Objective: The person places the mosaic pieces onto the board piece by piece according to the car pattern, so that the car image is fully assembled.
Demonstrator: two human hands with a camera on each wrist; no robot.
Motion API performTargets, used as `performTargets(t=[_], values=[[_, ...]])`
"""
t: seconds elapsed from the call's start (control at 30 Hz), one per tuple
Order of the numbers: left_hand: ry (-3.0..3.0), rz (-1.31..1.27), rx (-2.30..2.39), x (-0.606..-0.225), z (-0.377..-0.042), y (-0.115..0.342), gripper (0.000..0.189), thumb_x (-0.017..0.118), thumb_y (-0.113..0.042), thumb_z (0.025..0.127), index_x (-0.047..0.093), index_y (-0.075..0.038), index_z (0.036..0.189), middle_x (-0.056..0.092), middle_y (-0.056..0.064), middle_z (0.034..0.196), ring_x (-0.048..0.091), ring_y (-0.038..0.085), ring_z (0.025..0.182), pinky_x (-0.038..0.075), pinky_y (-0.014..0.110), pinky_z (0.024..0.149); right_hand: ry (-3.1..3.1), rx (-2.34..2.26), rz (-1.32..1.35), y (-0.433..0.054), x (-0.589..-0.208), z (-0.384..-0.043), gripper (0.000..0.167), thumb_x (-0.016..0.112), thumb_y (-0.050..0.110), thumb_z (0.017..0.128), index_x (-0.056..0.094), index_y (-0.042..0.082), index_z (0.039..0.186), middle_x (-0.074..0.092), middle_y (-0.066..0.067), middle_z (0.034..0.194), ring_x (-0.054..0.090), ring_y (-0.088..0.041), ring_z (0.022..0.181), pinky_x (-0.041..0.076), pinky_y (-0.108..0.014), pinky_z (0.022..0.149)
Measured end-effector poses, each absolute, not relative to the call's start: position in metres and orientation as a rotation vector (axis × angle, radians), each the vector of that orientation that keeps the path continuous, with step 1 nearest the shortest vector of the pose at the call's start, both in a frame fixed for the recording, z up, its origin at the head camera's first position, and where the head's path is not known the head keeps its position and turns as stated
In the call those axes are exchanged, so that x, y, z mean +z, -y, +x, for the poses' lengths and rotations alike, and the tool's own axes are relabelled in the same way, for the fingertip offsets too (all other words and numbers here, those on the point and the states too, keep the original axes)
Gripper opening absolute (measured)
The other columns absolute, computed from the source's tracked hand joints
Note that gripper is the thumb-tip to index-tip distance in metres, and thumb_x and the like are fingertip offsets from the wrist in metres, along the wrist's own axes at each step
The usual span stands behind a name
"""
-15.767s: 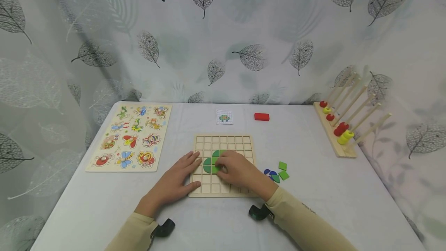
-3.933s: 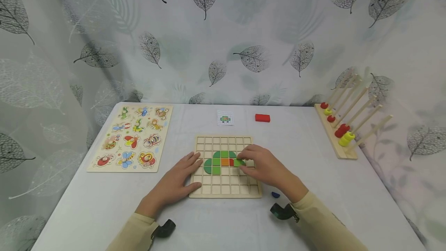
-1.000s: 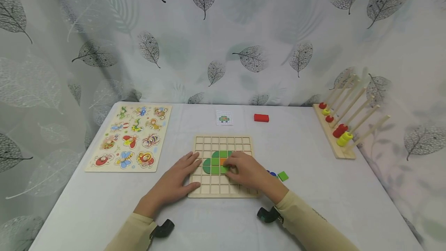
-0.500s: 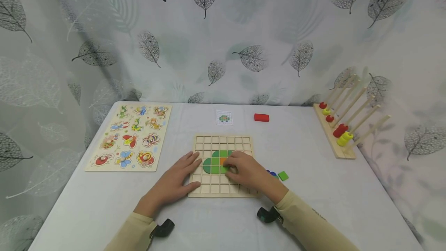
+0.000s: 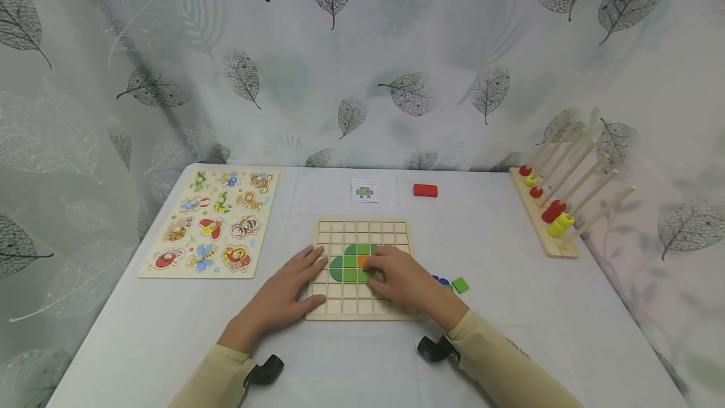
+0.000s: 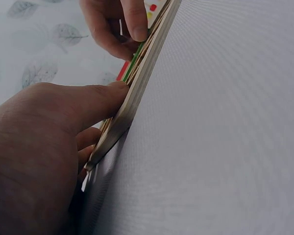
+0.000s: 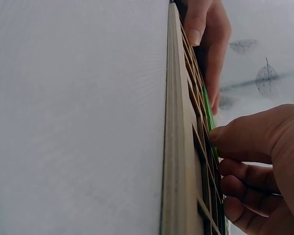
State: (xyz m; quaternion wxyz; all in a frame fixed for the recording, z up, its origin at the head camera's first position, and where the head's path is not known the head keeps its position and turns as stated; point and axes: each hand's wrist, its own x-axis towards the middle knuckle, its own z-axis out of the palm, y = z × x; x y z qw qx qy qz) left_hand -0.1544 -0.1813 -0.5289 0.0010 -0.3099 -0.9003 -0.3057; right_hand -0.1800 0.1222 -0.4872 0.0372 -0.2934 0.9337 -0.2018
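Note:
A wooden grid board (image 5: 334, 305) lies flat on the white cloth. Green square and rounded tiles fill several cells, with an orange tile (image 5: 361, 262) among them. My left hand (image 5: 286, 291) rests on the board's left edge, fingers extended; its thumb touches the rim in the left wrist view. Over the middle of the grid, my right hand (image 5: 399, 279) has curled fingers and pinches a green square tile (image 5: 364, 275) just below the orange one. In the right wrist view, its thumb (image 7: 235, 137) meets a green edge. The cells underneath this hand are hidden.
Right of the board lie a loose green tile (image 5: 460, 285) and blue pieces (image 5: 444, 281), partly behind my forearm. Behind it are a pattern card (image 5: 364, 191) and a red block (image 5: 425, 190). An insect puzzle (image 5: 209, 225) lies left; a pegged bead stand (image 5: 552, 241) stands right.
Since about four seconds ago, my right hand has moved left across the board, and a green tile now lies below the orange one. Over the last second, neither hand visibly moves.

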Motion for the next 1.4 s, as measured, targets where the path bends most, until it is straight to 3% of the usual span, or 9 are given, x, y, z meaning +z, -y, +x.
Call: performTargets(t=[0.8, 1.23, 1.4], values=[[2.837, -0.973, -0.962, -0.530, -0.155, 0.182, 0.077, 0.073, -0.047, 0.101, 0.049, -0.010, 0.165, 0.033, 0.004, 0.176, 0.021, 0.027, 0.164, 0.028, 0.055, 0.128, -2.865, -0.684, -1.002, -0.132, -0.478, -0.181, 0.021, 0.086, 0.017, 0.092, 0.081, 0.014, 0.112, 0.070, 0.007, 0.102, 0.063, -0.011, 0.096, 0.059, -0.034, 0.088], [2.799, -0.986, -0.967, -0.530, -0.154, 0.180, 0.077, 0.074, -0.044, 0.100, 0.050, -0.007, 0.163, 0.036, 0.008, 0.174, 0.024, 0.031, 0.163, 0.030, 0.058, 0.126, -2.890, -0.745, -0.956, -0.152, -0.462, -0.174, 0.031, 0.086, 0.017, 0.094, 0.080, 0.011, 0.124, 0.072, 0.000, 0.121, 0.067, -0.020, 0.115, 0.060, -0.040, 0.098], [2.792, -0.982, -0.958, -0.530, -0.154, 0.180, 0.077, 0.075, -0.043, 0.100, 0.050, -0.007, 0.163, 0.037, 0.009, 0.174, 0.025, 0.033, 0.163, 0.031, 0.060, 0.126, -2.885, -0.755, -0.898, -0.160, -0.461, -0.174, 0.032, 0.086, 0.017, 0.095, 0.079, 0.011, 0.126, 0.072, -0.001, 0.120, 0.067, -0.022, 0.108, 0.062, -0.038, 0.093]])
